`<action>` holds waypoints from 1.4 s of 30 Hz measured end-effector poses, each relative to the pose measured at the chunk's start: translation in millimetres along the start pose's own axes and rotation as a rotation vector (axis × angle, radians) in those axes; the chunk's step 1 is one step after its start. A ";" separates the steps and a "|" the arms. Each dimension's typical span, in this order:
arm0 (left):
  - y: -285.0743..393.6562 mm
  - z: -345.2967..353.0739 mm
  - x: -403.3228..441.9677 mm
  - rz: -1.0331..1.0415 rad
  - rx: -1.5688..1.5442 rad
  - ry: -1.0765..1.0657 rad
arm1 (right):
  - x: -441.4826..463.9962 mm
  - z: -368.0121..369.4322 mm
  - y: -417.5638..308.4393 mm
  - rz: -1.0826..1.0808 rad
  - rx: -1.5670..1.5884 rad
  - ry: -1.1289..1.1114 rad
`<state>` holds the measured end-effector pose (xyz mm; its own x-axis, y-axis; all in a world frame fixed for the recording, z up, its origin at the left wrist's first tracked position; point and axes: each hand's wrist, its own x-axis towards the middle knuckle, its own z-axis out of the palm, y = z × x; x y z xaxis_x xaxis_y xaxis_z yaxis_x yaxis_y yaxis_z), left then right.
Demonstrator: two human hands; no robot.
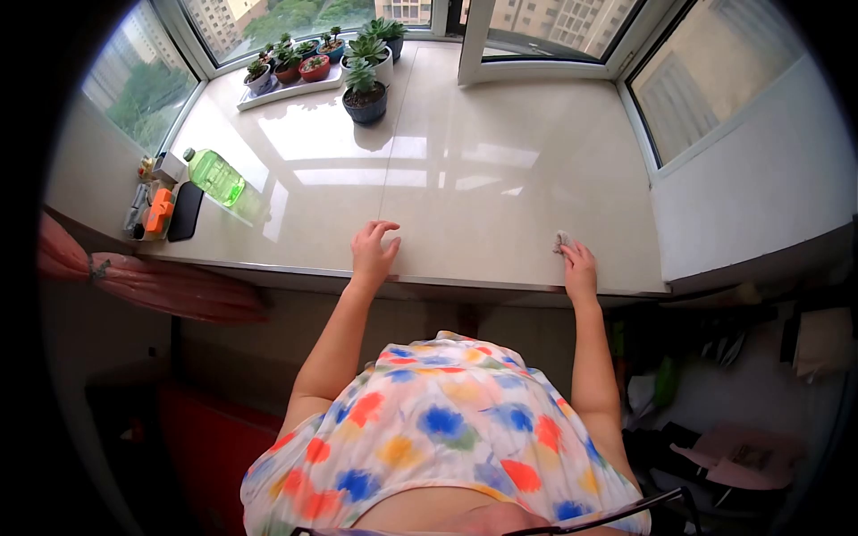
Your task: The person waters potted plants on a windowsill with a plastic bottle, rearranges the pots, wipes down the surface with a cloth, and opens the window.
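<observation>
Over the front edge of the pale, glossy window sill [483, 214], my left hand [374, 252] has its fingers apart and slightly curled, with nothing in them. Farther right, my right hand [579, 268] pinches a small greyish crumpled cloth [561, 241] at its fingertips, low over the sill. A clear bottle of green liquid [215, 177] lies tilted in view on the left part of the sill; neither hand touches it.
Several potted succulents stand at the back left, some on a white tray [290, 96], one in a dark pot [365, 105]. A black phone-like object [185, 212] and an orange item [159, 212] lie at left. An open window sash [472, 54] juts inward.
</observation>
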<state>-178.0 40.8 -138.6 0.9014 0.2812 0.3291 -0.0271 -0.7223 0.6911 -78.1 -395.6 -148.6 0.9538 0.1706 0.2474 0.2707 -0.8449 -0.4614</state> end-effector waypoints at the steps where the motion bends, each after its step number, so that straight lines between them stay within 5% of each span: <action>1: 7.4 4.2 3.0 0.028 0.065 -0.035 | 6.1 4.5 -1.1 0.007 -0.007 0.002; 11: 63.4 81.9 57.6 0.102 0.245 -0.278 | 52.4 28.6 -25.6 -0.162 0.032 -0.063; 23: 60.5 134.7 101.0 -0.021 0.421 -0.388 | 120.0 -2.4 14.6 -0.006 0.086 -0.019; 32: 37.3 58.0 52.4 -0.167 0.437 -0.216 | 180.6 88.4 -71.6 -0.338 0.260 -0.118; 42: 20.6 33.3 20.3 -0.181 0.348 -0.079 | 159.5 124.1 -128.8 -0.538 0.062 -0.202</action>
<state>-145.8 10.6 -139.2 0.9089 0.3842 0.1623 0.2712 -0.8400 0.4699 55.4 -196.6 -155.5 0.6843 0.6662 0.2964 0.7257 -0.5822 -0.3667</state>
